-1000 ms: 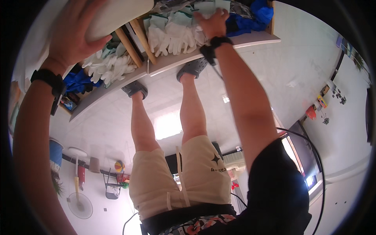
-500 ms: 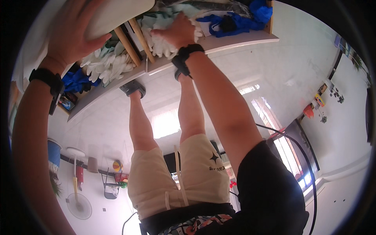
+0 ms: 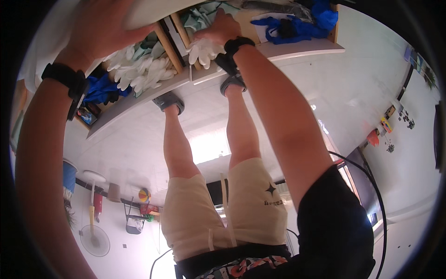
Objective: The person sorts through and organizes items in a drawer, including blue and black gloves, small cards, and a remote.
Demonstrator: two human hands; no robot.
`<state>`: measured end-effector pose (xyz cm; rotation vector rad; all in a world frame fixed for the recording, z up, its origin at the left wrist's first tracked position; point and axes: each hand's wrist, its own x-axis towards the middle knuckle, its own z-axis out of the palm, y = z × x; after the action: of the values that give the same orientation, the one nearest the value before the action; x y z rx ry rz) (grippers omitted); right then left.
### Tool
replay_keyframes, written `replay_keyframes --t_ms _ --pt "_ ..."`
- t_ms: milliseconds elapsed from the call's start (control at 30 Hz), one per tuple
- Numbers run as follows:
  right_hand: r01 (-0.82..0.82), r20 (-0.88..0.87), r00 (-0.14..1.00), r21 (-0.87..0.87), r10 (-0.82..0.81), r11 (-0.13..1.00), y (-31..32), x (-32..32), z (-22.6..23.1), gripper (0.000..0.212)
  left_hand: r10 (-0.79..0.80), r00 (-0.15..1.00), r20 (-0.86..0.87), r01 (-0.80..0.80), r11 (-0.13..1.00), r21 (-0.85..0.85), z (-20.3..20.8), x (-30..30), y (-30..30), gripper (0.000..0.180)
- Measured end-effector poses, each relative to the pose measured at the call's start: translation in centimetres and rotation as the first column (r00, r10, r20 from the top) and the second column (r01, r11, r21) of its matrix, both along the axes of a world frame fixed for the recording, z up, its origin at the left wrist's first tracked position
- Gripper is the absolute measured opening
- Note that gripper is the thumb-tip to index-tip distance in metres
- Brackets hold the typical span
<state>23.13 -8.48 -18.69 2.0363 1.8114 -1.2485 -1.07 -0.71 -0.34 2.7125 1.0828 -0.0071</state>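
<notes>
Where the white gloves lie: heaped in the right-hand compartment, beside a wooden divider (image 3: 180, 29), white fingers (image 3: 203, 50) hanging toward the front board (image 3: 274, 52), pale green cuffs (image 3: 200, 21) behind.
Right hand: set down over the white gloves, its own hand (image 3: 222, 29) with thumb pointing left and fingers partly bent; whether they grip any glove, I cannot tell.
Blue gloves: a crumpled bunch (image 3: 302, 30) at the right end of that compartment, something black in its middle, clear plastic wrapping (image 3: 297, 9) just behind.
Left compartment: a second white pile (image 3: 144, 69), with a blue bundle (image 3: 100, 88) to its left.
Left hand: spread wide (image 3: 102, 30) over a white rounded surface (image 3: 155, 7), thumb held well away; the other fingertips are hard to make out.
Wrists: a black band on the left (image 3: 62, 74), another on the right (image 3: 237, 44).
Feet: in grey clogs (image 3: 169, 102), near the front board, on a pale glossy floor (image 3: 297, 74).
Lower left: a standing fan (image 3: 95, 240) and a striped ball (image 3: 144, 195).
</notes>
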Motion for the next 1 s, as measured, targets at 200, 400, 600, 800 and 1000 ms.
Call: replay_keyframes --t_ms 200,400,600,800,1000 --pt "0.066 -0.068 0.995 -0.038 -0.069 0.997 -0.6 2.2 -1.0 0.1 0.136 0.991 0.002 -0.133 0.972 0.192 -1.6 1.0 -4.0 0.077" --pt "0.151 -0.234 0.963 0.059 -0.133 0.987 -1.7 5.4 -1.3 0.114 0.551 0.662 0.509 -0.382 0.832 -0.403 -6.4 9.3 -16.3 0.025" --pt "0.24 -0.255 0.942 0.058 -0.219 0.969 -2.1 7.1 -1.8 0.118 0.957 0.278 0.088 -0.863 0.289 -0.414 -15.9 18.2 -16.1 0.078" --pt "0.403 -0.497 0.697 -0.327 -0.518 0.855 -1.4 7.7 -0.8 0.064 0.99 0.073 -0.117 -0.809 -0.01 -0.587 -16.2 20.0 -12.8 0.099" --pt "0.325 -0.592 0.515 -0.534 -0.62 0.78 -1.6 6.0 -2.2 0.042 0.952 -0.014 -0.307 -0.704 -0.227 -0.673 -17.4 18.6 -11.1 0.101"
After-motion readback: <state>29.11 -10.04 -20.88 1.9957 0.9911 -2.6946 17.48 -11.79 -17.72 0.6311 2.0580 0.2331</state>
